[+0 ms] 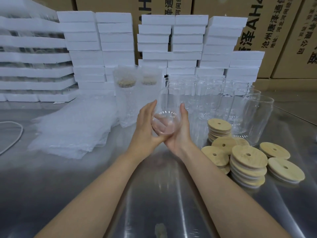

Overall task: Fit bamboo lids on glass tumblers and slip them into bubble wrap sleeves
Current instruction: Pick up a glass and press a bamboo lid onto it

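A clear glass tumbler (pixel 167 115) is tilted with its base toward me, held between both hands above the steel table (pixel 154 203). My left hand (pixel 145 127) presses its left side with straight fingers. My right hand (pixel 180 133) cups it from below and the right, thumb up along the glass. No lid is on it. Bamboo lids (pixel 247 162) with a centre hole lie in stacks at the right. A flat pile of bubble wrap sleeves (pixel 73 127) lies at the left. Two sleeved, lidded tumblers (pixel 127 98) stand behind the hands.
Several bare glass tumblers (pixel 223 100) stand in a cluster at the back right. White foam boxes (pixel 116 40) are stacked along the back, with cardboard cartons (pixel 283 31) behind them. A white cord (pixel 12 134) lies at the far left.
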The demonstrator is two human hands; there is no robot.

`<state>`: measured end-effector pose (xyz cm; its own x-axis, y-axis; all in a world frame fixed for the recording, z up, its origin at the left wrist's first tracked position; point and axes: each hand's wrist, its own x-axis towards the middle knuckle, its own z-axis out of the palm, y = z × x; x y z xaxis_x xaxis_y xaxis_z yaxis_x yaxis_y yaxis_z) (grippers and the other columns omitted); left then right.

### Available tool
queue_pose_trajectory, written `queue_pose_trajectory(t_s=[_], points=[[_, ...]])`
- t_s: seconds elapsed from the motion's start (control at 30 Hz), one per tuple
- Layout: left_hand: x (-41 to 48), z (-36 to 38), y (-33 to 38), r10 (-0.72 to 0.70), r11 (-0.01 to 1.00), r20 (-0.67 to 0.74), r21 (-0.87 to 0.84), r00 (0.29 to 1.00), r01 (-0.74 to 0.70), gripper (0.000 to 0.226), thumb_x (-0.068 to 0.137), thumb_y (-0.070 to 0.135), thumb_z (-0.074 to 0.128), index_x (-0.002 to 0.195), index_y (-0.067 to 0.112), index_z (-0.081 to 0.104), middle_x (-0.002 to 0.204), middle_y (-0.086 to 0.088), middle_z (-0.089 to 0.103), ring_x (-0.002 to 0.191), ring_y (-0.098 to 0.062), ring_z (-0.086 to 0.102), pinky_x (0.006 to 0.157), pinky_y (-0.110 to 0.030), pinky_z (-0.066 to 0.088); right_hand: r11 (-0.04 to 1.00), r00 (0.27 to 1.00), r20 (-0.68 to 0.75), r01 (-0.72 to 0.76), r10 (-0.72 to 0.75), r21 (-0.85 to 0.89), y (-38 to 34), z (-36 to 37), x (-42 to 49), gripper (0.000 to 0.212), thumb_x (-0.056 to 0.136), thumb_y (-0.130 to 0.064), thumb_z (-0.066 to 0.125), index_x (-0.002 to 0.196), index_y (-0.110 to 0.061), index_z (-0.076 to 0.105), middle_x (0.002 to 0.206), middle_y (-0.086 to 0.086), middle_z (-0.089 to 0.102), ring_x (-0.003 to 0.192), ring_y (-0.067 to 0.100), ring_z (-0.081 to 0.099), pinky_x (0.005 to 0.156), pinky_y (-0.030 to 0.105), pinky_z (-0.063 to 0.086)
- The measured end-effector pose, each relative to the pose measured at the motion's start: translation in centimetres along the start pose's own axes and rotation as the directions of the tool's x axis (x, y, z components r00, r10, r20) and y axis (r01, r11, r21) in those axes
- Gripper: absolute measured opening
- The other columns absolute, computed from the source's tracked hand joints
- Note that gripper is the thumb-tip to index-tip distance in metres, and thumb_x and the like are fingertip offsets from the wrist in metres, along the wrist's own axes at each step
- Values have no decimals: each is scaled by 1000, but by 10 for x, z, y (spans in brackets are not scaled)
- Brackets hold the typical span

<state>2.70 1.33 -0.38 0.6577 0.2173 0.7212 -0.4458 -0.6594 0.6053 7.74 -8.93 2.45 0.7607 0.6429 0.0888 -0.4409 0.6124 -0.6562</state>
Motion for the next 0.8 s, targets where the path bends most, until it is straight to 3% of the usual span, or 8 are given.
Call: queue_pose_trajectory(t_s=[0.07, 0.2, 0.37, 0.47, 0.53, 0.57, 0.63, 0.8], points=[[2, 0, 4, 61, 995, -51, 78, 997, -57, 98, 69, 24, 83, 144, 40, 22, 151, 11, 26, 142, -4, 22, 115, -19, 21, 993, 997, 43, -70, 66, 98, -1, 1, -2, 72, 83, -64, 53, 134, -13, 46, 122, 20, 65, 109, 31, 67, 91, 38, 56], [1, -1, 10, 50, 993, -109, 110, 993, -38, 96, 68, 26, 83, 147, 31, 30, 146, 16, 34, 141, -2, 23, 117, -44, 26, 972, 984, 101, -160, 144, 173, -2, 2, -2, 86, 83, -70, 53, 139, -5, 46, 124, 19, 63, 103, 28, 69, 89, 35, 57], [1, -1, 18, -12, 1000, -206, -11, 978, 10, 103, 65, 38, 82, 145, 47, 18, 136, 32, 39, 133, -4, 38, 110, -27, 36, 964, 967, 142, -231, 213, 132, 1, 2, -4, 93, 83, -76, 47, 140, -4, 42, 132, 25, 57, 115, 35, 63, 97, 41, 52], [2, -1, 20, -72, 990, -283, -134, 956, 35, 115, 68, 35, 84, 149, 40, 2, 138, 18, 42, 130, -3, 45, 105, -19, 39, 990, 991, 39, -128, 125, 66, 5, 2, -2, 73, 89, -70, 41, 133, -13, 43, 137, 25, 52, 121, 40, 58, 104, 49, 45], [3, 0, 22, -135, 969, -311, -240, 941, 59, 116, 71, 27, 84, 144, 48, -4, 145, 7, 35, 126, -6, 51, 97, -17, 46, 999, 997, -72, -1, 4, 49, 2, 4, -1, 46, 97, -56, 43, 118, -16, 47, 134, 23, 53, 118, 39, 60, 103, 51, 46], [4, 1, 22, -169, 957, -321, -281, 932, 76, 115, 73, 26, 84, 143, 50, -3, 147, 4, 32, 124, -7, 54, 91, -13, 47, 999, 995, -96, 38, -35, 28, 0, 5, -2, 43, 99, -49, 43, 124, -14, 46, 137, 22, 51, 116, 36, 62, 99, 50, 49], [5, 1, 22, -197, 949, -342, -301, 919, 91, 106, 73, 27, 83, 145, 45, 7, 146, 3, 33, 119, -6, 56, 86, -8, 45, 995, 989, -113, 99, -98, -3, 1, 6, -1, 51, 101, -38, 44, 146, -17, 30, 144, 17, 46, 114, 33, 64, 91, 46, 54], [5, 1, 17, -146, 985, -345, -138, 927, 104, 87, 69, 31, 85, 136, 31, 30, 130, 2, 41, 113, 2, 50, 89, -16, 47, 963, 954, -133, 262, -268, -59, 4, 6, 2, 50, 101, -17, 46, 142, -36, 26, 138, -6, 44, 114, 28, 63, 97, 49, 50]])
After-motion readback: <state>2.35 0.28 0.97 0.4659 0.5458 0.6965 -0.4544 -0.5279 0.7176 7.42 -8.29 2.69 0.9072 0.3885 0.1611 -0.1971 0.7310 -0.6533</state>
